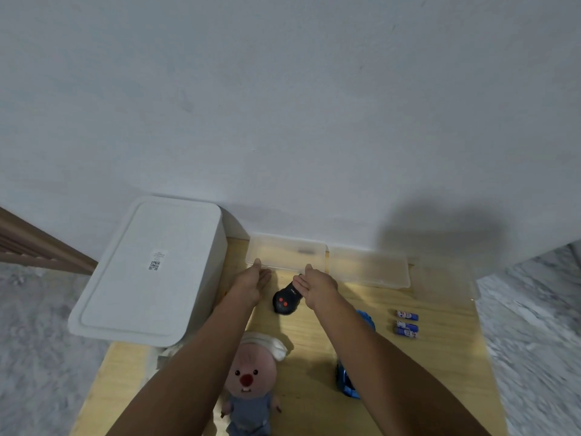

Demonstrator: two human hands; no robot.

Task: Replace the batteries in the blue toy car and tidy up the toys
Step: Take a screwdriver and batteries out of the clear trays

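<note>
A home, prob. a bedroom or playroom: low pale-wood bench [314,344] set against a plain white wall [283,105], grey shaggy carpet [37,309] on both sides. On the bench, household clutter: a plush toy [251,379] w/ pink face, a white lidded storage bin [147,272], clear plastic boxes [287,251], loose batteries [407,322]. Wooden furniture edge [37,247] at far left.

Table [440,357]: pale wood, matt.
Storage box [151,272]: white plastic, smooth.
Trays [286,251]: translucent plastic, frosted.
Plush toy [251,379]: soft cloth.
Remote [287,298]: black plastic.
</note>
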